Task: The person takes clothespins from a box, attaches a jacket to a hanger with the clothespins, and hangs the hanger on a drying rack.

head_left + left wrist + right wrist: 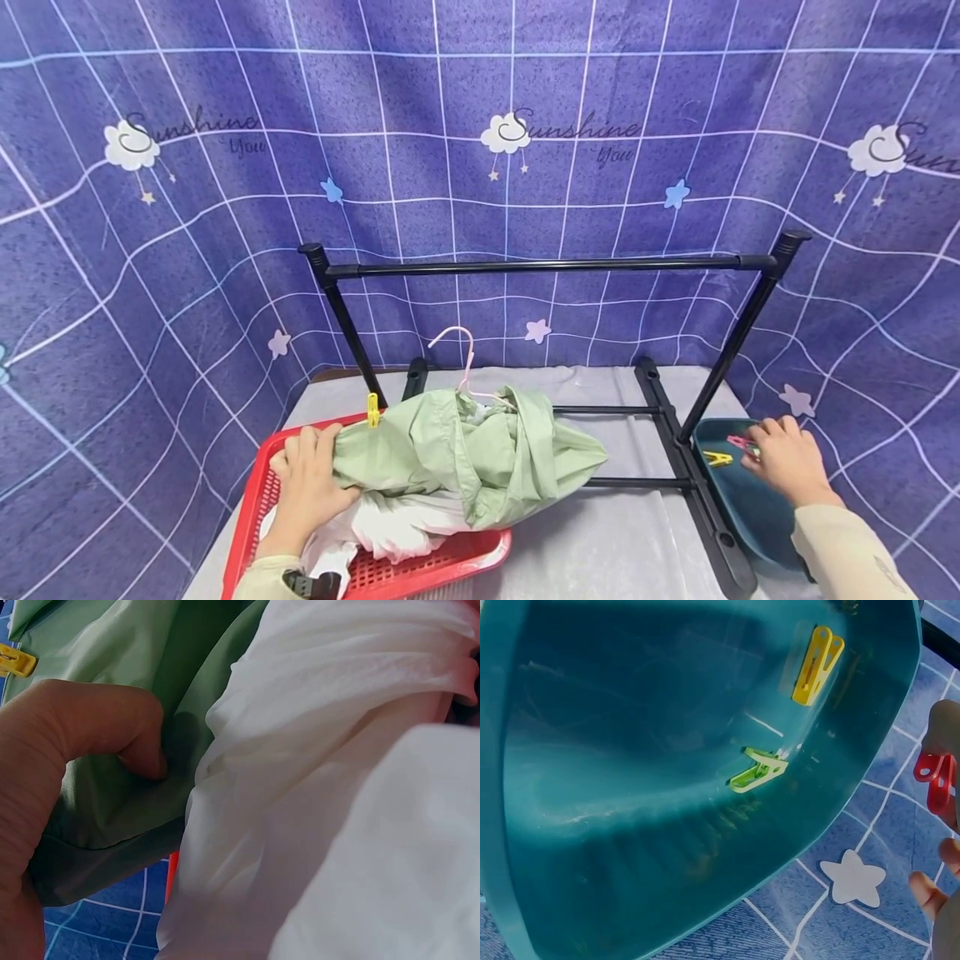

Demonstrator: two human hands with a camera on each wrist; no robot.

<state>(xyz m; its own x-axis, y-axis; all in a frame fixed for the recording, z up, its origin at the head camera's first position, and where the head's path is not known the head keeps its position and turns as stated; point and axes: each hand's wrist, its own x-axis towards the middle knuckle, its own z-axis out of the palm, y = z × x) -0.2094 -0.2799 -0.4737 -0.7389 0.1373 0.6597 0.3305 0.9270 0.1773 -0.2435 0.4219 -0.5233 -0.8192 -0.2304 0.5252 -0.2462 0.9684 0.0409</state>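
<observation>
A light green garment (420,442) hangs on a pink hanger (471,367) and lies over the red basket (258,492). My left hand (311,475) grips the garment's left end, its thumb bent against the fabric in the left wrist view. Close to that hand, a yellow clothespin (372,410) is clipped on the garment's upper edge. My right hand (791,462) pinches a red clothespin (934,780) above the teal basin (727,915). Inside the basin lie a yellow clothespin (817,666) and a green clothespin (757,771).
A black rack (547,267) stands behind the garment, its right foot (723,533) between garment and basin. White cloth (405,525) fills part of the red basket beneath the garment. A blue patterned curtain (600,183) hangs behind everything.
</observation>
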